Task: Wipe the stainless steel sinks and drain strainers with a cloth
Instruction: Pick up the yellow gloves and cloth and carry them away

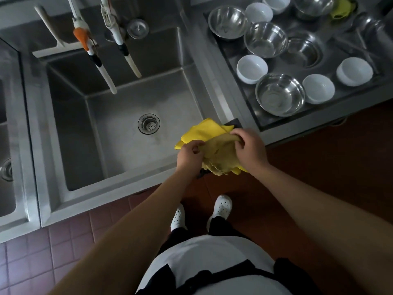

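Yellow cloth (pixel 214 143) is bunched up between both hands at about 4 o'clock from the drain strainer (pixel 149 123), hanging over the front-right corner of the middle sink (pixel 131 116). Left hand (pixel 190 153) has its fingers curled round one end, right hand (pixel 248 145) pinches the other – looks like folding or wringing, no wiping yet. Risk as I see it: the loose scalloped edge dangles past the sink rim over the tiled floor, so it could drip there or slip out. Second sink (pixel 8 133) sits way off at 9 o'clock.
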Demonstrator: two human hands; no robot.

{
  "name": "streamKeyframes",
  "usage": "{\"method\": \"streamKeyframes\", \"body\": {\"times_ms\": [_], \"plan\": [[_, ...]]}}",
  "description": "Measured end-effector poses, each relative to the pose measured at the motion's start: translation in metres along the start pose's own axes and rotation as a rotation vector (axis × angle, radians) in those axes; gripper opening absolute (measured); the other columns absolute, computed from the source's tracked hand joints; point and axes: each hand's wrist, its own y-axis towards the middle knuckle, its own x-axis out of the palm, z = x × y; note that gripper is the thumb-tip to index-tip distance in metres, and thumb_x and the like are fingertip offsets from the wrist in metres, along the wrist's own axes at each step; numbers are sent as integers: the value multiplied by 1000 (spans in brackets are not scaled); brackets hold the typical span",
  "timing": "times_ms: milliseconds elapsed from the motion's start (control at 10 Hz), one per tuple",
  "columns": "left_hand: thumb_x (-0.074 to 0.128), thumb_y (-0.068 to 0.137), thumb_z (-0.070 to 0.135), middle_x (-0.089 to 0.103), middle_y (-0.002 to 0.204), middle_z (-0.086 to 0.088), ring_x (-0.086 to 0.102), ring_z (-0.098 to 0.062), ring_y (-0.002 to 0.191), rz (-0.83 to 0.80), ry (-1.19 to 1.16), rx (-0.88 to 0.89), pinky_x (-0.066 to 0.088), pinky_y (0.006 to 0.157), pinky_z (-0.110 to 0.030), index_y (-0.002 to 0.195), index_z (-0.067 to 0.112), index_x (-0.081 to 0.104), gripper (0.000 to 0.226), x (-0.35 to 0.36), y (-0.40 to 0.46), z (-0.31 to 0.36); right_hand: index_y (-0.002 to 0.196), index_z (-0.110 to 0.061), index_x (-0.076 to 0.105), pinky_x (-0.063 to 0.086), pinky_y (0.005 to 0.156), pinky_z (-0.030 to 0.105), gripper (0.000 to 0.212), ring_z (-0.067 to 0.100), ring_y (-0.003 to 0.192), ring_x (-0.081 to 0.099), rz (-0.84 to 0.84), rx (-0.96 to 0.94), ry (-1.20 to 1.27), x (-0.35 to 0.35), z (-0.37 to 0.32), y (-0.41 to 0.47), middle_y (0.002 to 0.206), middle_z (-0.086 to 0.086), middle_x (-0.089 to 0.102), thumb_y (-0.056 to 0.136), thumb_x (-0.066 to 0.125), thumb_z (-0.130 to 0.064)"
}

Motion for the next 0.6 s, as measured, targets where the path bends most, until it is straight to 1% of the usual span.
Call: {"method": "streamKeyframes", "body": {"times_ms": [100, 200, 300, 400, 500, 600], "plan": [[52, 86, 6, 63, 106, -7, 62, -23, 86, 10, 44, 32, 55, 73, -34, 115, 27, 69, 39, -1, -1, -7, 127, -18, 61, 47, 92, 35, 36, 21, 111, 55, -27, -10, -57, 4, 3, 1, 119, 3, 61, 95, 54, -4], [44, 96, 18, 51, 128, -15, 46, -35, 118, -62, 305, 80, 40, 104, -43, 136, 31, 57, 44, 3, -3, -17, 146, -30, 46, 39, 102, 50, 45, 31, 128, 42, -339, 121, -362, 11, 13, 4, 141, 5, 49, 102, 45, -23], [42, 99, 32, 40, 140, -8, 32, -34, 131, -66, 384, 48, 30, 110, -48, 138, 42, 51, 41, 1, -6, -18, 149, -33, 39, 34, 103, 51, 47, 32, 131, 38, -377, 163, -382, 13, 11, 4, 145, 5, 45, 102, 42, -28], [42, 99, 38, 39, 144, -4, 30, -31, 134, -96, 376, 51, 28, 112, -49, 138, 45, 49, 41, -8, -10, -18, 151, -34, 33, 33, 105, 53, 52, 33, 133, 37, -398, 185, -361, 8, 4, 1, 146, 6, 42, 100, 45, -34], [47, 97, 39, 35, 149, -6, 26, -32, 138, -124, 342, 62, 27, 113, -50, 142, 43, 45, 46, -22, -12, -19, 153, -35, 31, 36, 106, 52, 58, 32, 132, 39, -389, 182, -338, -1, -2, -4, 146, 4, 42, 99, 50, -39], [49, 95, 37, 34, 151, -10, 25, -34, 141, -129, 286, 72, 26, 114, -50, 143, 40, 46, 48, -32, -10, -21, 153, -36, 30, 36, 108, 53, 59, 32, 133, 39, -375, 177, -325, -5, -7, -7, 149, 4, 41, 98, 51, -41]]}}
